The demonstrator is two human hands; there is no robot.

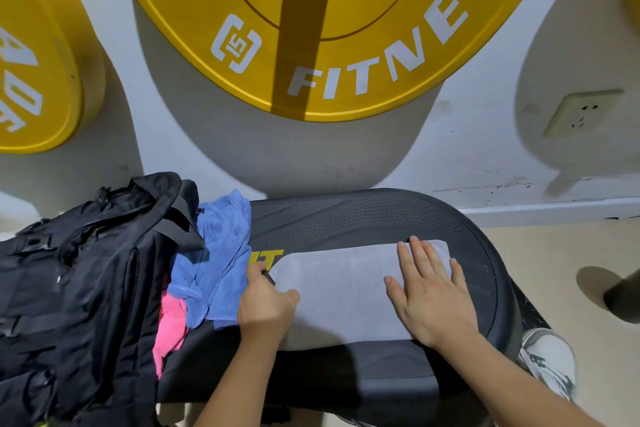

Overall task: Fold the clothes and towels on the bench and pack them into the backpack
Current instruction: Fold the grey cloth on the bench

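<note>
We press right hand (429, 291) flat, fingers spread, on grey towel (332, 291); left hand (265, 302) pinches its edge. Best keep edges aligned on surface (363, 218), smooth before folding.

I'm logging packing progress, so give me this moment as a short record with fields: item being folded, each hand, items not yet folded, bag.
item in work: flat grey rectangular towel, spread on the black padded bench
left hand: grips the towel's left edge
right hand: pressed flat on its right part
unfolded: crumpled blue towel; pink cloth
bag: black fabric backpack, at the bench's left end
</note>
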